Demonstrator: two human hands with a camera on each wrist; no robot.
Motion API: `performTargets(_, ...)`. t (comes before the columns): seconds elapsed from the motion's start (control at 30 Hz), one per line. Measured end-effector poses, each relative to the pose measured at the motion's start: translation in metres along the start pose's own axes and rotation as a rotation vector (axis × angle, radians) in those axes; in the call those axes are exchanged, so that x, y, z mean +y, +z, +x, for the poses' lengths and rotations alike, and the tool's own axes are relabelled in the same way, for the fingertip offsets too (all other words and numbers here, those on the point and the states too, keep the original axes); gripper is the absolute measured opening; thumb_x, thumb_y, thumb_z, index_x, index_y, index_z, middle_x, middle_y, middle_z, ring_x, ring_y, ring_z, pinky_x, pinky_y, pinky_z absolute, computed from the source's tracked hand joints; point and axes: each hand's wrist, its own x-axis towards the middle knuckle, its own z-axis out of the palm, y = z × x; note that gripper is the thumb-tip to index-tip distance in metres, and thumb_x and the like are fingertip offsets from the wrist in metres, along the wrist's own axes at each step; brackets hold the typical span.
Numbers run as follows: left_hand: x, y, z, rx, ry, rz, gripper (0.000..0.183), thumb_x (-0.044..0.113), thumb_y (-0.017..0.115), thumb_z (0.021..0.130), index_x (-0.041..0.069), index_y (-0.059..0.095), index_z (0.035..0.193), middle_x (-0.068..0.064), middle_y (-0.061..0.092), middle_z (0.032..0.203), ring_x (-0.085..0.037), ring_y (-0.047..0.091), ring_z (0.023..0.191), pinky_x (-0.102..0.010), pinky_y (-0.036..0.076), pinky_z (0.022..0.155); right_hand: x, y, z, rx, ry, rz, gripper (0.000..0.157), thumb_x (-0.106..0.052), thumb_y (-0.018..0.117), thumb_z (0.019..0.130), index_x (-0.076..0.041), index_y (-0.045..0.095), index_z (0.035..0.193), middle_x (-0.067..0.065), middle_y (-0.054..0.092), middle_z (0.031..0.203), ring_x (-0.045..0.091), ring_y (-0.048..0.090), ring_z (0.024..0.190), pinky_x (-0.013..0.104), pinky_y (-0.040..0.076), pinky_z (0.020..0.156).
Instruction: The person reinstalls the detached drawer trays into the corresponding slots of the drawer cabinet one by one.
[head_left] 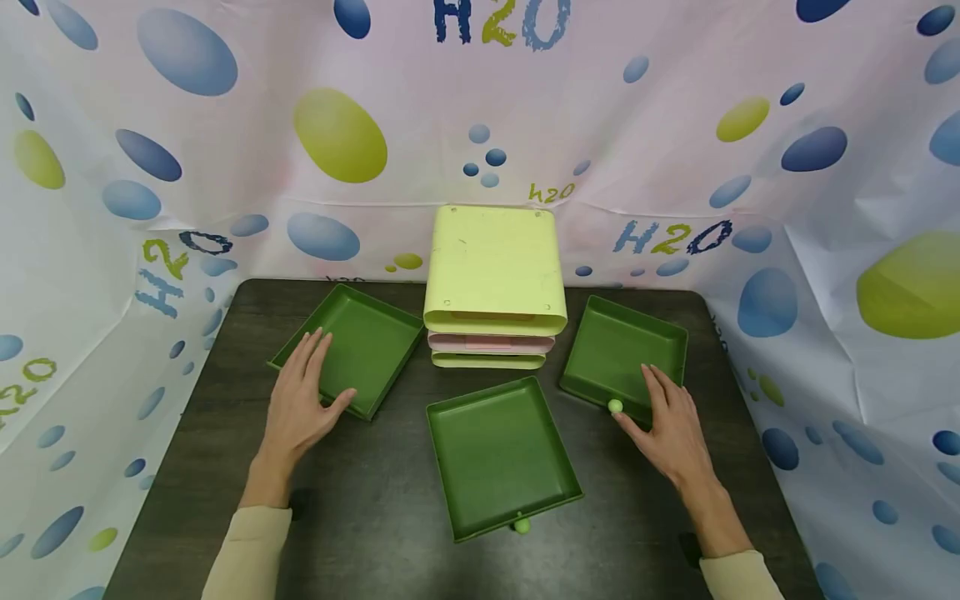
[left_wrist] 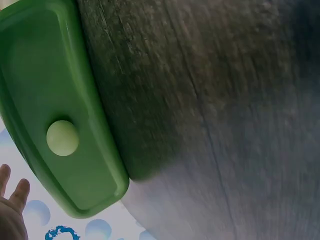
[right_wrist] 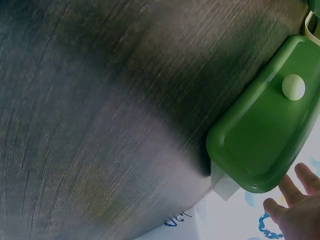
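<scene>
Spread over the near left side of the left green drawer (head_left: 375, 333) is my left hand (head_left: 303, 404), its fingers extended and thumb apart. The drawer's front panel (left_wrist: 30, 90) with a pale green knob (left_wrist: 62, 138) shows in the left wrist view. My right hand (head_left: 671, 425) reaches over the near right corner of the right green drawer (head_left: 611, 350), fingers extended, thumb tip close to its round knob (head_left: 615, 406). Between the hands lies a third green drawer (head_left: 510, 458), its knob (head_left: 522, 525) facing me. All three drawers look empty inside.
A stacked drawer cabinet (head_left: 495, 267) stands at the back middle, with yellow-green top and bottom sections and a pink middle one (head_left: 491, 342). The dark wood-grain table (head_left: 360, 517) is bordered by a spotted white curtain (head_left: 645, 125) behind and at both sides.
</scene>
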Motion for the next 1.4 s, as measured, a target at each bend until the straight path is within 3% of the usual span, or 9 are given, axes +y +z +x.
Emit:
performTargets(0.23, 0.006, 0.004, 0.007, 0.018, -0.012, -0.051, 0.097, 0.08, 0.038, 0.089, 0.014, 0.026, 0.159, -0.012, 0.028, 0.161, -0.038, 0.025, 0.147, -0.069, 0.026, 0.105, 0.001, 0.0, 0.002, 0.014, 0.021, -0.003, 0.091, -0.042, 0.075, 0.087, -0.007, 0.029, 0.157, 0.028, 0.035, 0.15, 0.053, 0.036, 0.131, 0.067, 0.019, 0.109)
performTargets(0.5, 0.02, 0.02, 0.033, 0.013, 0.025, -0.11, 0.098, 0.08, 0.039, 0.088, 0.013, 0.025, 0.159, -0.008, 0.026, 0.163, -0.034, 0.024, 0.148, -0.066, 0.026, 0.108, 0.003, 0.002, -0.005, 0.025, 0.054, 0.003, 0.089, -0.041, 0.076, 0.087, -0.004, 0.032, 0.155, 0.029, 0.037, 0.148, 0.053, 0.037, 0.131, 0.068, 0.022, 0.106)
performTargets(0.73, 0.024, 0.029, 0.043, 0.016, 0.05, -0.124, 0.097, 0.079, 0.037, 0.089, 0.013, 0.025, 0.159, -0.01, 0.026, 0.162, -0.036, 0.027, 0.146, -0.064, 0.026, 0.109, 0.001, 0.003, -0.006, 0.05, 0.028, 0.012, 0.086, -0.038, 0.076, 0.086, -0.002, 0.034, 0.153, 0.03, 0.039, 0.146, 0.053, 0.039, 0.128, 0.069, 0.024, 0.104)
performTargets(0.9, 0.03, 0.031, 0.049, 0.023, 0.051, -0.147, 0.095, 0.079, 0.038, 0.089, 0.016, 0.026, 0.159, -0.008, 0.026, 0.162, -0.035, 0.03, 0.145, -0.064, 0.03, 0.106, 0.002, 0.002, -0.007, 0.039, 0.057, 0.009, 0.087, -0.037, 0.077, 0.086, -0.004, 0.033, 0.154, 0.03, 0.04, 0.145, 0.053, 0.039, 0.128, 0.068, 0.024, 0.104)
performTargets(1.13, 0.035, 0.03, 0.057, 0.088, 0.053, -0.185, 0.09, 0.076, 0.04, 0.091, 0.014, 0.036, 0.155, -0.006, 0.033, 0.159, -0.035, 0.037, 0.141, -0.062, 0.038, 0.099, 0.0, 0.003, -0.007, 0.061, 0.082, -0.001, 0.086, -0.034, 0.079, 0.085, -0.005, 0.035, 0.153, 0.032, 0.044, 0.137, 0.053, 0.042, 0.122, 0.069, 0.028, 0.099)
performTargets(1.4, 0.051, 0.029, 0.064, 0.085, 0.025, -0.344, 0.079, 0.069, 0.043, 0.095, 0.015, 0.041, 0.153, -0.006, 0.034, 0.158, -0.036, 0.041, 0.138, -0.063, 0.04, 0.096, -0.006, 0.014, -0.01, 0.049, 0.083, -0.039, 0.079, -0.032, 0.081, 0.083, -0.004, 0.045, 0.147, 0.027, 0.047, 0.136, 0.05, 0.047, 0.114, 0.065, 0.033, 0.092)
